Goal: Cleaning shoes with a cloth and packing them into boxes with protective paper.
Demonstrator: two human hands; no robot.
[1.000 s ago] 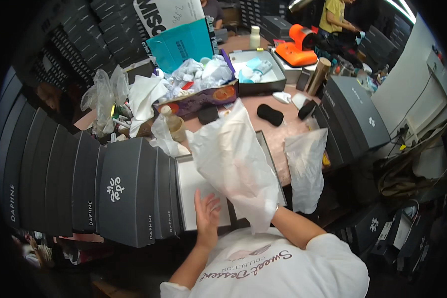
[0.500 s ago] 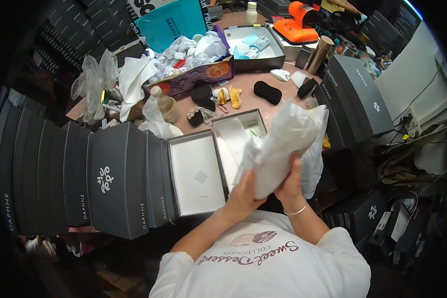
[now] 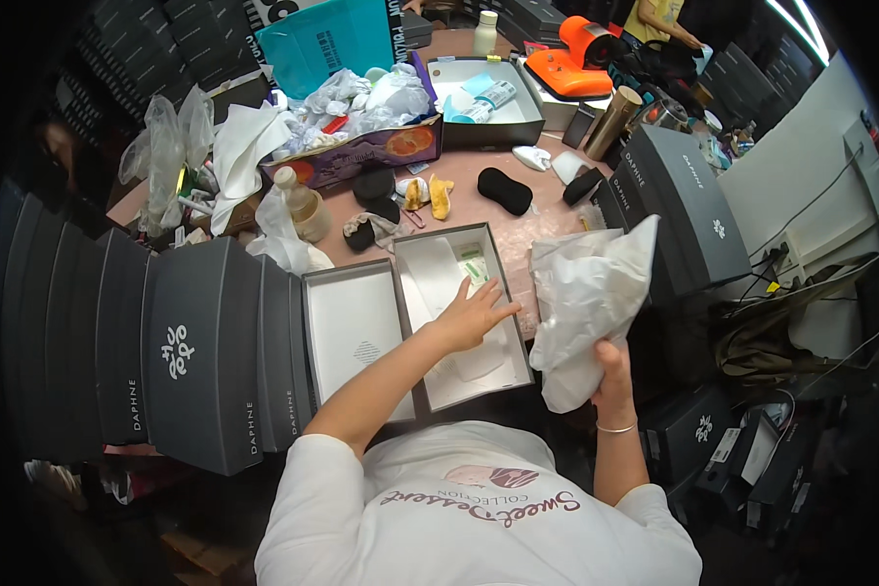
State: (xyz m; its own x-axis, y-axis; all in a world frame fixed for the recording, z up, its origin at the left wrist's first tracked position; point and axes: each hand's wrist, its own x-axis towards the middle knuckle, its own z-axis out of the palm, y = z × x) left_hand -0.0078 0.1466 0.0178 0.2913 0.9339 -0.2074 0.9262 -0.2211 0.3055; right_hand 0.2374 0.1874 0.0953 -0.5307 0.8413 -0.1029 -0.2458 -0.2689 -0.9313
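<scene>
A white, crinkled bag [image 3: 593, 293] hangs in my right hand [image 3: 611, 376], whose thumb and fingers grip its lower end to the right of the open shoe box. What the bag holds, if anything, is hidden. Over the open shoe box [image 3: 520, 354] my left hand [image 3: 471, 318] reaches with fingers spread and nothing in them. White paper [image 3: 428, 269] lines the inside, and a small green-and-white packet [image 3: 475, 270] lies near its far end. Directly left of this box rests its white-lined lid [image 3: 354, 317].
Dark shoe boxes [image 3: 210, 342] stand in a row at left; more [image 3: 689, 210] are stacked at right. Behind are a purple carton [image 3: 361, 159] of crumpled plastic, black pads [image 3: 505, 191], a bottle [image 3: 305, 210] and an orange device [image 3: 571, 73]. Another person [image 3: 659, 20] is at the far right.
My left hand has let go of the white bag and moved left over the shoe box. My right hand keeps the bag and has shifted slightly right.
</scene>
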